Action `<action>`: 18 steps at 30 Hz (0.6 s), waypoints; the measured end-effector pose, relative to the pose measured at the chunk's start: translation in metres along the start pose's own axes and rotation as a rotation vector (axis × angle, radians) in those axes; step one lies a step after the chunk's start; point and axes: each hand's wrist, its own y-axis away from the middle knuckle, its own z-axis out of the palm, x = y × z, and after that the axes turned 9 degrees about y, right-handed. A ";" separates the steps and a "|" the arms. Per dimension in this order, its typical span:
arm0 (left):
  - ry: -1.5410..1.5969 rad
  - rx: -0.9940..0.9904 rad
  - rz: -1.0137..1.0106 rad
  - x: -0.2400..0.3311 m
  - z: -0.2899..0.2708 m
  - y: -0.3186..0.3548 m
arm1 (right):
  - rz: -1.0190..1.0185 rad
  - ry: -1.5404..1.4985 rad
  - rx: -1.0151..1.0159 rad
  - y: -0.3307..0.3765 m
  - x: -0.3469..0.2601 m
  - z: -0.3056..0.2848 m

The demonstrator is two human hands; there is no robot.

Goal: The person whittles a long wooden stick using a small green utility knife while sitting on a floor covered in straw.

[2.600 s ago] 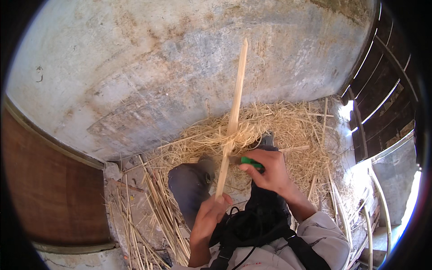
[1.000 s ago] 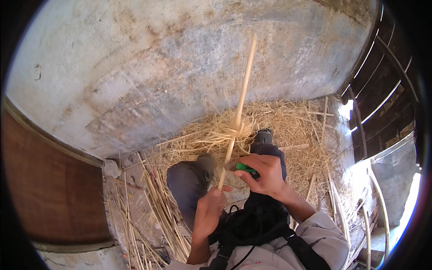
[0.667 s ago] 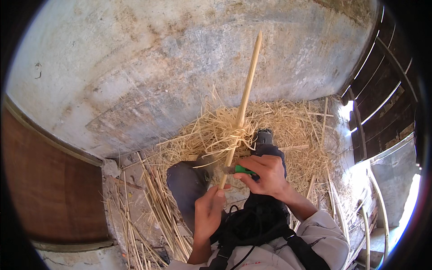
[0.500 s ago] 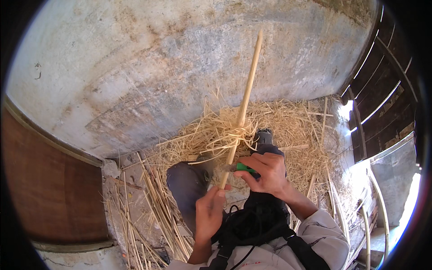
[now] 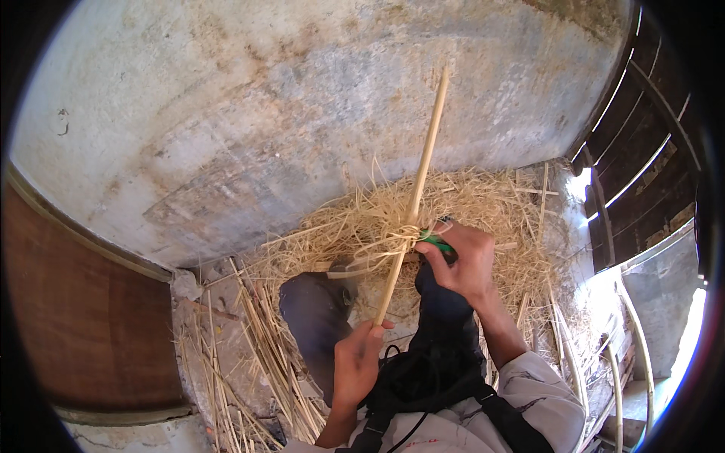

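A long, pale bamboo strip (image 5: 430,143) slants away from me, its far end pointing up toward the wall. Its near end is pinched in my left hand (image 5: 357,364), close to my lap. My right hand (image 5: 467,263) is closed round a green-handled knife (image 5: 438,243) that meets the strip around its middle. Thin curled shavings (image 5: 385,243) bunch on the strip at that spot and hide most of the blade. Both of my legs are bent on either side of the strip.
Ahead, a heap of shavings (image 5: 491,204) lies against a stained wall (image 5: 302,98). More split strips (image 5: 268,347) lie on the floor at my left, near a brown panel (image 5: 91,302). Dark slats (image 5: 642,143) and long curved poles (image 5: 636,332) stand at the right.
My right hand and the knife have moved away from me along the strip, up to the bunched shavings. The strip's far end has dipped slightly; my left hand keeps its grip.
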 end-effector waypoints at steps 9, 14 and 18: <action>0.147 -0.074 -0.095 -0.013 -0.011 -0.006 | 0.143 -0.338 -0.303 0.003 0.005 -0.003; 0.247 -0.082 -0.144 -0.001 -0.011 -0.015 | -0.029 -0.340 -0.247 0.019 -0.010 0.000; 0.254 -0.090 -0.151 0.001 -0.011 -0.015 | -0.126 -0.189 -0.232 0.022 -0.014 0.000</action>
